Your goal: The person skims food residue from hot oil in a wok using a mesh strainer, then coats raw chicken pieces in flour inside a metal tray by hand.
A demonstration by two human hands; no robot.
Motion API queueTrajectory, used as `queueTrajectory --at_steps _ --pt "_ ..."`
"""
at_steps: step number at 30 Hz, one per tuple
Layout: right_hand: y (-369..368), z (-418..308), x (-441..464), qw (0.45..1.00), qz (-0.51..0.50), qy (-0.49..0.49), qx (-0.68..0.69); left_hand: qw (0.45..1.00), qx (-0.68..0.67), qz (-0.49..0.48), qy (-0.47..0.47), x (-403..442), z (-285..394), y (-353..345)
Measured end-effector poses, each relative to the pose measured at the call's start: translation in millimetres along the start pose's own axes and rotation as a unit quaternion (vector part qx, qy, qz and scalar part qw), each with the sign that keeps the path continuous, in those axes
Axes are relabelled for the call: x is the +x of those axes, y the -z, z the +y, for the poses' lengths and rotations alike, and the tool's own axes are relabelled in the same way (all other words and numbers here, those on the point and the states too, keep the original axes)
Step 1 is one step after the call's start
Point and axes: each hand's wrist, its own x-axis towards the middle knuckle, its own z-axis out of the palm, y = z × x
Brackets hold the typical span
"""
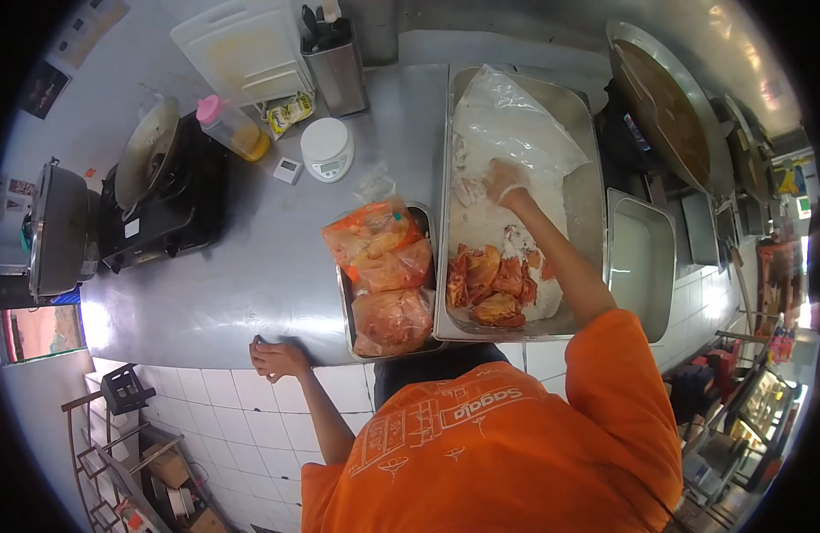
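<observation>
The raw marinated meat pieces [494,284] lie at the near end of the metal tray [440,293], beside white flour [546,300]; they look soft, slick and moderately heavy, best held around their thick middles. The right hand [506,182] has its fingers in the flour, their grasp unclear; the left hand [279,358] curls at the table [259,266] edge, its grip impossible to tell.

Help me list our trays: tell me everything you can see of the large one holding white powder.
The large tray is rectangular and deep, grey and steel-like, with a flat rim and rounded corners. It lies flat on the metal table, a smaller tray on its left. White powder covers much of its floor; a clear plastic bag lies at the far end, reddish-orange pieces at the near end. The right hand is in the powder.
</observation>
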Motion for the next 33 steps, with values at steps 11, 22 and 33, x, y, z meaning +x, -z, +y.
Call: queueTrajectory --at_steps 11,22,33 --pt "-19.8 -39.3 4.1 0.988 0.005 0.153 -0.026 1.000 0.013 -0.002 -0.002 2.4 -1.8 -1.6" --pt "-55.9 -37.8 43.5 0.979 0.167 0.019 0.116 1.000 0.026 0.002 -0.011 3.1 -2.8 -4.6" --pt "-35.2 -48.8 55.0 0.988 0.129 0.007 0.081 1.000 0.011 0.007 -0.011 2.2 -1.0 -5.3"
